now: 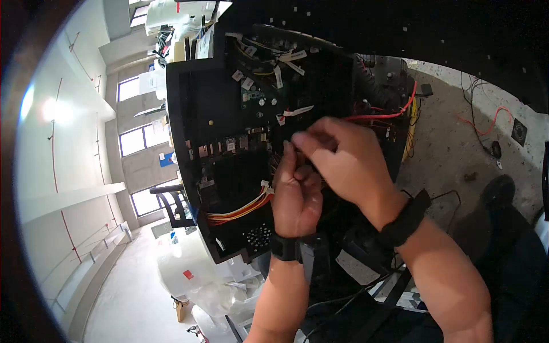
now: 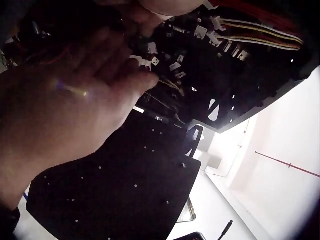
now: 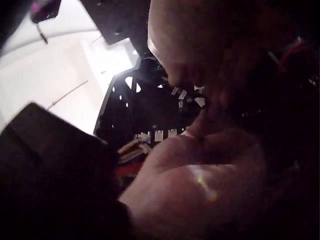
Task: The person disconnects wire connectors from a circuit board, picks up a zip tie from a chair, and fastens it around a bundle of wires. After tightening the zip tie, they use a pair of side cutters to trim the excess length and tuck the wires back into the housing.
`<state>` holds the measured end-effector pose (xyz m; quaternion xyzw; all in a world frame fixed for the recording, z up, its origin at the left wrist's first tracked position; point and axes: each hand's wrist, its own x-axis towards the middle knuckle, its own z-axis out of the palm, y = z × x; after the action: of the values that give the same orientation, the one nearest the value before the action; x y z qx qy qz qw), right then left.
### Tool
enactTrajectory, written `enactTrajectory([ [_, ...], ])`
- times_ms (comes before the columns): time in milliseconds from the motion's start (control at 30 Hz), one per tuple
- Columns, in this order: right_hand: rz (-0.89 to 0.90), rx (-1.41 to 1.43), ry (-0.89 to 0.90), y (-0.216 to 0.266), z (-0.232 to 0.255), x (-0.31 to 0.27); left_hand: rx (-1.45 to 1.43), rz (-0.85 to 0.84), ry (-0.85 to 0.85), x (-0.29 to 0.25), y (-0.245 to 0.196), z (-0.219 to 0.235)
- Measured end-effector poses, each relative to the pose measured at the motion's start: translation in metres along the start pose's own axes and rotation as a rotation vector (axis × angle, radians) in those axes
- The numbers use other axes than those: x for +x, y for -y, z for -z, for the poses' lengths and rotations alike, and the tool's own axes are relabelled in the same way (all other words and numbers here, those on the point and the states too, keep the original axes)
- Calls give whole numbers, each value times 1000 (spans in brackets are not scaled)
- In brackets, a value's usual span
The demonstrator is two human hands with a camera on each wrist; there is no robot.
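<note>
Inside a black equipment cabinet (image 1: 194,120), both hands meet over the circuit boards. The left hand (image 1: 297,200) is palm up with some fingers bent inward; its thumb side shows in the left wrist view. Above and right of it is the right hand (image 1: 349,157), its thumb and fingers bent close over the left fingertips. Whatever lies between the fingers is hidden, and I cannot tell if either hand grips a thing. Yellow, orange and white wires (image 1: 243,212) with white connectors (image 1: 266,187) run beside the left hand. White-tagged cables (image 1: 297,111) lie just beyond the fingertips.
A thick red cable (image 1: 383,116) runs along the cabinet's right side. Labelled wires (image 1: 277,74) cross the far board (image 1: 254,97). Loose cables (image 1: 477,114) lie on the speckled floor at right. Plastic-wrapped items (image 1: 183,266) stand at lower left.
</note>
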<state>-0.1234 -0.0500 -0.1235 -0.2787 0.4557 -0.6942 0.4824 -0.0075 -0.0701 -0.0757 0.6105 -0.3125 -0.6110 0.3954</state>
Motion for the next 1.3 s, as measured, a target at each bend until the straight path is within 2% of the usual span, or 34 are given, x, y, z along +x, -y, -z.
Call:
enactTrajectory([
  [33, -3, 3, 3, 2, 2, 2, -121, 41, 107, 4, -2, 9],
  [67, -213, -24, 115, 4, 5, 5, -242, 81, 214, 6, -3, 14],
  [100, -422, -51, 226, 4, 8, 7, -241, 81, 212, 2, -2, 7],
  [133, -524, 93, 270, 3, 9, 7, -141, 43, 89, -4, -1, -9],
  [167, -525, 94, 268, 5, 10, 7, -41, 5, -34, -7, 0, -17],
  [233, -585, 325, 305, 11, 11, 6, -39, 6, -25, -6, 0, -15],
  [267, -587, 327, 304, 6, 9, 7, -38, 8, -17, -5, 1, -13],
  [300, -494, 191, 283, 1, 5, 8, -36, 10, -18, -4, 1, -10],
  [333, -398, 55, 263, -3, 3, 9, -103, 22, 58, -2, 1, -6],
  [367, -400, 56, 263, -7, 2, 6, -170, 35, 133, -1, 2, -4],
  [400, -216, -94, 209, -5, 3, 4, -170, 35, 132, 0, 3, -4],
  [433, -31, -241, 154, -4, 4, 2, -144, 25, 67, 1, 6, -6],
  [467, -35, -238, 153, -4, 4, 1, -114, 14, 1, 1, 7, -8],
  [533, 335, -524, 89, -4, 5, 0, -136, 31, -47, -3, 6, -13],
  [667, 362, -505, 145, 2, 11, 0, -132, 19, -158, -4, 1, -16],
  [733, 172, -402, 162, 2, 12, 2, -123, 0, -118, -5, -1, -12],
  [767, 165, -399, 160, 5, 14, 3, -123, -28, -71, -6, -2, -12],
  [833, -204, -364, 117, 10, 16, 6, -167, -36, -40, -7, -3, -18],
  [867, -205, -364, 116, 7, 16, 7, -175, -38, -64, -8, -5, -21],
  [900, -246, -283, 196, 3, 15, 7, -182, -40, -85, -9, -6, -23],
  [933, -287, -202, 275, 1, 15, 7, -170, -40, -11, -7, -5, -18],
  [967, -286, -203, 274, 0, 16, 6, -170, -40, -9, -5, -4, -15],
  [1033, -660, 267, 367, 6, 19, 6, -72, -47, -57, -3, -1, -12],
  [1067, -660, 266, 365, 7, 18, 5, -73, -46, -55, -4, -2, -14],
  [1133, -841, 547, 389, 7, 15, 2, -13, -1, 39, -8, -4, -19],
  [1267, -832, 614, 354, 5, 11, 1, 23, -2, 21, -9, -2, -17],
  [1300, -728, 511, 369, 6, 12, 3, 17, 16, 20, -11, -1, -18],
])
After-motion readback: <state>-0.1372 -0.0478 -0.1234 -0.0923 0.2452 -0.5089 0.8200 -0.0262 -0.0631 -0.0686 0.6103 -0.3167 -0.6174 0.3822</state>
